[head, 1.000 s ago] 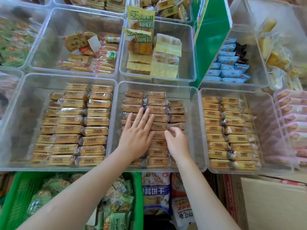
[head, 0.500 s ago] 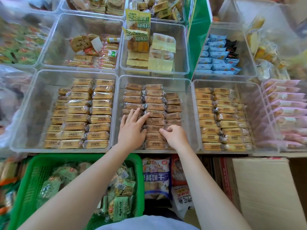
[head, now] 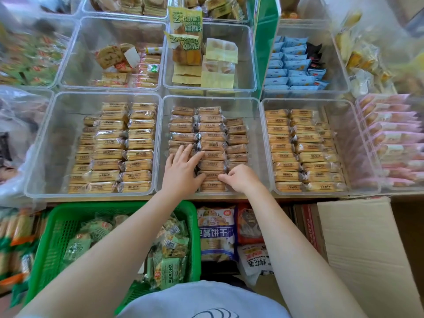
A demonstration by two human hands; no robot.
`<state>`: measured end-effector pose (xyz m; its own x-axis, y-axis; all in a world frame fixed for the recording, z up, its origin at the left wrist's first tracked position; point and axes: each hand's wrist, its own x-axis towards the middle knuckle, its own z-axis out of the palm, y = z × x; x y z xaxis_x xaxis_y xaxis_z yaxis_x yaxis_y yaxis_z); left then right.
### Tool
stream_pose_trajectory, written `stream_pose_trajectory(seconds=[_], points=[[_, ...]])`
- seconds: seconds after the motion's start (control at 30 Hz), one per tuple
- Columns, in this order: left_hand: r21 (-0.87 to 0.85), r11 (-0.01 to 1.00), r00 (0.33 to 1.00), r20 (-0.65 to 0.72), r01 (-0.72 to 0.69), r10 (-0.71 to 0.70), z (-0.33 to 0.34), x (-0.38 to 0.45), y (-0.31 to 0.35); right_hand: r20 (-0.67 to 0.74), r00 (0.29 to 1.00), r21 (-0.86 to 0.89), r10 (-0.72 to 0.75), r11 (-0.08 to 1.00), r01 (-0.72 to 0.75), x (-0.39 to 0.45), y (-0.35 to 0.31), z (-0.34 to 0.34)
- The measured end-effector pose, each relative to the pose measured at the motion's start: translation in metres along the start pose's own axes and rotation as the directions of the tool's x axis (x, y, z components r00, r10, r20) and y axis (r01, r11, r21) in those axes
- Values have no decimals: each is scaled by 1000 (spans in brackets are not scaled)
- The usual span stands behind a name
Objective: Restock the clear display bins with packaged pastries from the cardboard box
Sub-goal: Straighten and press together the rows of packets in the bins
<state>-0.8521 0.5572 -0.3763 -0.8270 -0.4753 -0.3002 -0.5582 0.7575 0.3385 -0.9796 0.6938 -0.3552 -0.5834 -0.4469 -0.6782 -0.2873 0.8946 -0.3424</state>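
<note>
In the middle bin (head: 257, 143), the pastries (head: 211, 136) are filling three columns, but a bare strip is staying open along the right wall and another along the far wall. The left hand (head: 181, 173) and the right hand (head: 241, 179) are occupying the near edge of this bin, so entry there is blocked. The left bin (head: 46, 143) is keeping a wide free band on its left side. The right bin (head: 358, 143) is having free room along its right wall. Below the shelf, the green basket (head: 57, 228) and the cardboard box (head: 358, 249) are standing at each side of the forearms, with loose packets (head: 216, 232) lying between them.
</note>
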Motion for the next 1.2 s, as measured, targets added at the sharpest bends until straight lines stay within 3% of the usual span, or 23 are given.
stream_pose_trajectory(seconds=[0.07,0.17,0.4,0.47,0.53,0.63,0.73,0.83,0.93,1.0,1.13,1.2], points=[[-32,999,998,66,-22,24,-3,-1,-4,58,998,-64,23,998,-19,-3,4,-2],[-64,997,992,111,-54,61,-7,-3,-14,134,991,-27,4,1000,0,-5,5,-1],[-44,998,994,99,-48,52,-6,-2,-11,129,990,-102,48,994,-35,1,-3,-3],[-49,997,997,56,-51,54,-8,-5,-10,-3,999,-125,53,991,-53,-2,-3,-3],[-25,999,999,-30,-28,27,-11,-11,-11,-247,969,-60,9,998,-25,-7,-6,-1],[113,993,999,-15,-39,41,-14,-21,-14,-466,859,-27,-210,974,223,-5,-19,4],[193,978,994,87,-75,59,-20,-21,-14,-368,829,-250,-420,904,347,6,-36,12],[199,972,989,96,-127,109,-31,-11,-15,-234,845,-419,-482,834,360,16,-42,20],[175,969,984,-1,-175,177,-45,-1,-28,-253,838,-437,-483,830,347,21,-52,12],[229,965,987,-67,-125,144,-50,5,-37,-283,810,-458,-514,814,357,23,-63,6],[410,905,990,119,-113,70,-46,17,-41,-226,812,-473,-538,789,391,36,-86,5],[436,891,988,134,-127,75,-46,18,-42,-198,825,-487,-529,784,385,46,-96,2]])
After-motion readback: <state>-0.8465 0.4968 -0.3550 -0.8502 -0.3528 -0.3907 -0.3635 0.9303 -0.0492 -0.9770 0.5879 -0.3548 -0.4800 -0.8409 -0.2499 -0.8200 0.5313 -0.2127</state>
